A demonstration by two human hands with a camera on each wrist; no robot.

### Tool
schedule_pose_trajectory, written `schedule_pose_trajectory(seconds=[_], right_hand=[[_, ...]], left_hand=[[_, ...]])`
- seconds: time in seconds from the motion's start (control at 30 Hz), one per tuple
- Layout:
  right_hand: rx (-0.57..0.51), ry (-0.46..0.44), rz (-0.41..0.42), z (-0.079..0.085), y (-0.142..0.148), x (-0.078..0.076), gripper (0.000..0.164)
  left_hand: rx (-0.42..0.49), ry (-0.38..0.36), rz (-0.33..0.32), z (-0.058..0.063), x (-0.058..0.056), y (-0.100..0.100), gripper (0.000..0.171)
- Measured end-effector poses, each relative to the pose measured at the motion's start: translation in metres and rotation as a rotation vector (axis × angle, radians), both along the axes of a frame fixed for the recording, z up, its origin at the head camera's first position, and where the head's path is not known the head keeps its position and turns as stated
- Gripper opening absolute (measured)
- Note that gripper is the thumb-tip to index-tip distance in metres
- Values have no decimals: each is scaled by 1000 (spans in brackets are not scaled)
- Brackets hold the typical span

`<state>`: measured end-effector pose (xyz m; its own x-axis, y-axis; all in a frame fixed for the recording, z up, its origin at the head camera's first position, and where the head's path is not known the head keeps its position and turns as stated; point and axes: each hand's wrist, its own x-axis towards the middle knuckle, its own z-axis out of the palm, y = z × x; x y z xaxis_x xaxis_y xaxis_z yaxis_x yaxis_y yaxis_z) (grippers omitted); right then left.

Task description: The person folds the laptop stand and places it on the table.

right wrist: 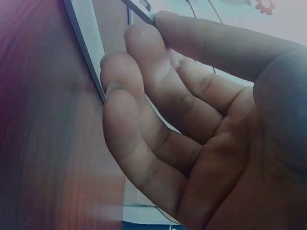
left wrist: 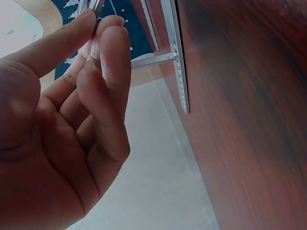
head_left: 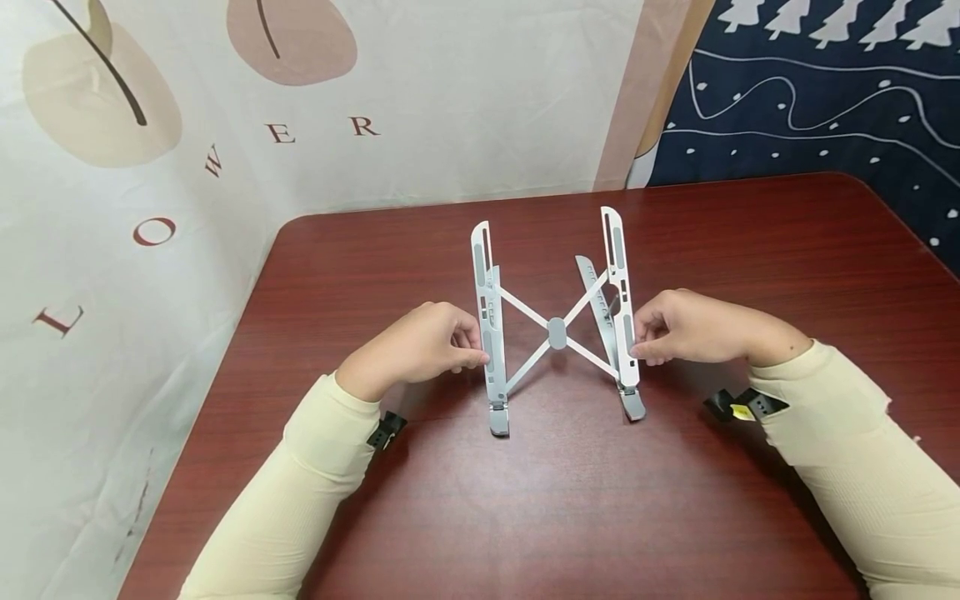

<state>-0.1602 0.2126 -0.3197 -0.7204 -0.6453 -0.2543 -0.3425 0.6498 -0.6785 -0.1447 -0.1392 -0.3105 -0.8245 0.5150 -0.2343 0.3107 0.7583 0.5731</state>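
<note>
The left grip (head_left: 431, 337) is closed to a pinch, thumb and fingertips meeting on the left rail (head_left: 492, 367) of a silvery folding stand (head_left: 557, 333). The right grip (head_left: 693, 325) is drawn together in the same way, thumb and fingers pinching the right rail (head_left: 626, 337) along its outer edge. In both wrist views, the fingers beyond the pinch curl loosely over the palm, and only a bit of metal shows at the fingertips.

Between the two grips the stand is unfolded on the tabletop (head_left: 555, 517), its slotted rails sloping up and away. Thin crossbars (head_left: 522, 306) form an X midway between the grips, joined at a grey oval hub. Just nearer the person than each grip, a rail ends in a hinged foot, the left one (head_left: 499, 419) and the right one (head_left: 633, 405). Beyond the right grip and inward from it, a notched leg (head_left: 587, 271) slants out behind its rail.

Behind each grip come a pale yellow sleeve and a black wrist device, the right one (head_left: 763, 405) bearing a yellow mark. Far beyond the left grip hangs a whitish cloth (head_left: 465, 108) lettered in red-brown; well past the right grip, a navy cloth (head_left: 795, 100) shows white trees.
</note>
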Motion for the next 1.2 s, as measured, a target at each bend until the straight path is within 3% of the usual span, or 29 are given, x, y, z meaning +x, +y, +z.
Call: schedule_pose_trajectory(seconds=[1.2], right_hand=[[-15, 1, -6, -1, -7, 4, 17]], left_hand=[[-13, 16, -11, 2, 2, 3, 19]])
